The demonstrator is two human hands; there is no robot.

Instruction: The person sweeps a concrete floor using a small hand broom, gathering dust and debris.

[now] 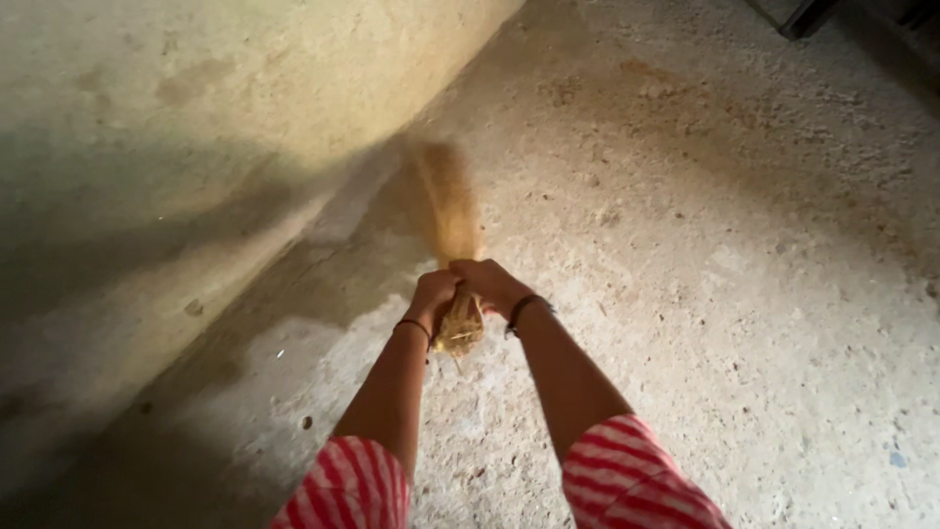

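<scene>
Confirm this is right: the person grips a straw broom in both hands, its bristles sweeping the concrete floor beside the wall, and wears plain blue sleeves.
Not quite. The head view shows red-and-white striped sleeves, not plain blue. The rest stands: the left hand and right hand both grip the straw broom, its blurred bristles over the concrete floor beside the wall.

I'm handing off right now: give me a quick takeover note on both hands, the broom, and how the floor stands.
Left hand: closed around the handle end of the straw-coloured grass broom.
Right hand: closed on the same handle, just beside and partly over the left.
Broom: points away from the person, bristles blurred mid-sweep near the foot of the pale plaster wall.
Floor: rough grey concrete floor, with small specks and stains across it.
Done: cannot tell which parts have been swept.
Left: probably the strip along the wall and the speckled area to the right.
</scene>
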